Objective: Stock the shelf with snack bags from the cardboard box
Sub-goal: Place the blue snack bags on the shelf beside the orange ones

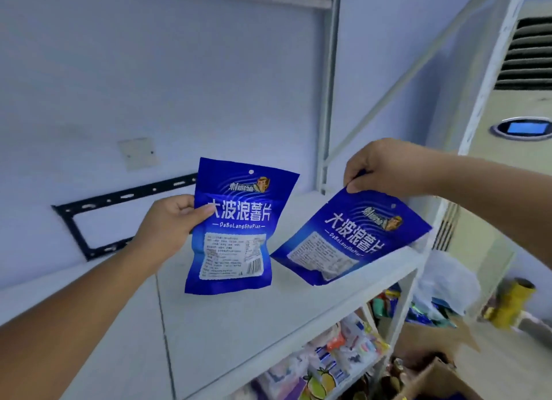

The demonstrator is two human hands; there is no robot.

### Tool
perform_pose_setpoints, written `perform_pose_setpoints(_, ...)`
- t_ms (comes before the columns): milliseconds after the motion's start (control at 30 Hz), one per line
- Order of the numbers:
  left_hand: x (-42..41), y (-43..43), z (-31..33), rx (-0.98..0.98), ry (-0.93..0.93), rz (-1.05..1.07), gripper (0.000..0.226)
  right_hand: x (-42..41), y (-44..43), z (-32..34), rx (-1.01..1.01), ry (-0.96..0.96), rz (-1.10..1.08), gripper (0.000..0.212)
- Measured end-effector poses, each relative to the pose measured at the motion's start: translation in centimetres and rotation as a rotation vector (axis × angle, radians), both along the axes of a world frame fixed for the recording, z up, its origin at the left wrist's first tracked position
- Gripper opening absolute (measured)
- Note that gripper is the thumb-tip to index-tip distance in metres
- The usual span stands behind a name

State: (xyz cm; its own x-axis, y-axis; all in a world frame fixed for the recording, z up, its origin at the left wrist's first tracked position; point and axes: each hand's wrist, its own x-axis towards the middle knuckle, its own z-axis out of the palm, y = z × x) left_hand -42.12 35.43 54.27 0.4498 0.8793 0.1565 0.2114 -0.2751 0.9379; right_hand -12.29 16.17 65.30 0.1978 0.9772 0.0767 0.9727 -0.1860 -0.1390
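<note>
Left hand (168,226): upright snack bag (233,235) is gripped by its side edge, above the shelf (224,325). Right hand (379,166): second bag (352,238) is pinched at a top corner, tilted over the shelf's front edge. Both are best stood upright, well back from that edge.

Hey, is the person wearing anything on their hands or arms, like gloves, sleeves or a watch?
No. The left hand and the right hand are gloveless. The left forearm and the right forearm are bare to the picture's edge: no sleeve, watch or bracelet shows.
</note>
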Motion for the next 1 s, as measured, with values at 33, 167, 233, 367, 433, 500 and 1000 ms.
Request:
perform_pose_setpoints(33,-2.8,0.7,0.0,-0.001,0.000,0.027,0.020,-1.9,1.5,0.1,0.001,-0.008,0.021,0.007)
perform_pose_setpoints(167,-12.4,3.1,0.1,-0.008,-0.061,0.129,0.011,-8.4,7.1,-0.1,0.037,0.010,0.104,0.010)
perform_pose_setpoints(233,-16.2,4.4,0.0,-0.009,-0.058,0.186,0.014,-11.2,9.7,-0.4,0.026,0.042,0.149,0.010)
perform_pose_setpoints(367,-22.3,7.0,-0.8,-0.034,-0.034,0.290,0.022,-15.7,15.5,-0.9,0.000,0.018,0.277,0.008)
perform_pose_setpoints(433,-24.4,8.0,-1.5,-0.063,-0.021,0.336,0.025,-17.3,18.7,-1.2,-0.013,0.015,0.334,0.007)
perform_pose_setpoints(500,-26.3,9.0,-2.2,-0.089,0.007,0.388,0.022,-18.7,22.2,-1.6,-0.028,0.022,0.388,0.005)
perform_pose_setpoints(1000,-36.9,11.4,-5.3,-0.220,-0.012,0.618,0.029,-32.4,43.9,-2.1,-0.036,-0.145,0.777,0.010)
